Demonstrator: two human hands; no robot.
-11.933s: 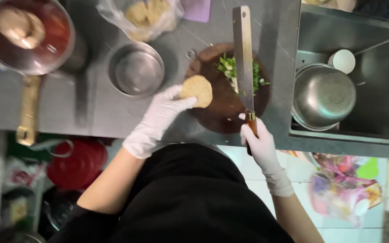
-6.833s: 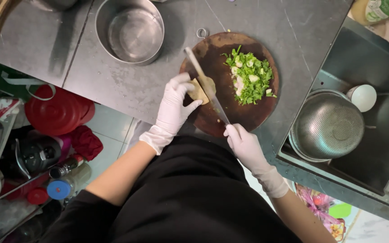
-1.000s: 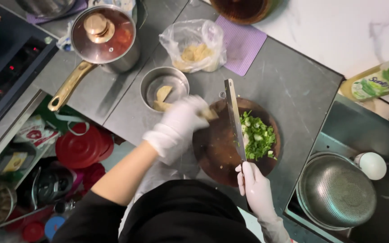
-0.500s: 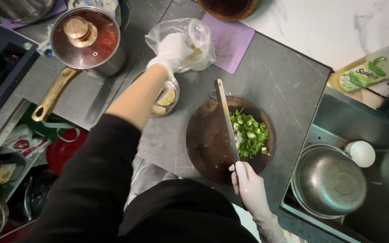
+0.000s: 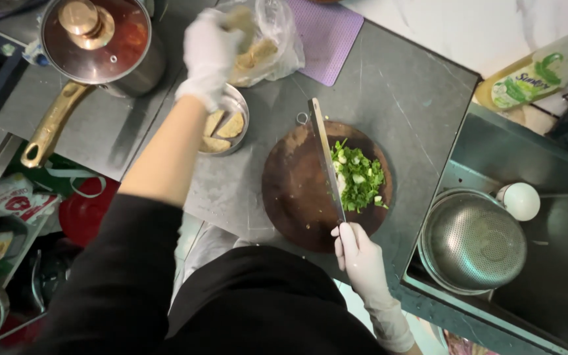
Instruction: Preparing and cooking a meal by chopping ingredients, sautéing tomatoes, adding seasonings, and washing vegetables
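Two gloved hands, left hand [image 5: 210, 49] grasping pale piece [image 5: 239, 18] at plastic bag [image 5: 272, 41], right hand [image 5: 356, 253] gripping cleaver [image 5: 325, 158]

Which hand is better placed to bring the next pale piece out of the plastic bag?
The left hand: it is already at the plastic bag, fingers on a pale piece. The right hand is occupied holding the cleaver on the wooden board.

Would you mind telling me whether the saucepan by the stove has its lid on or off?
On. A glass lid with a gold knob covers the saucepan, with reddish contents showing through it.
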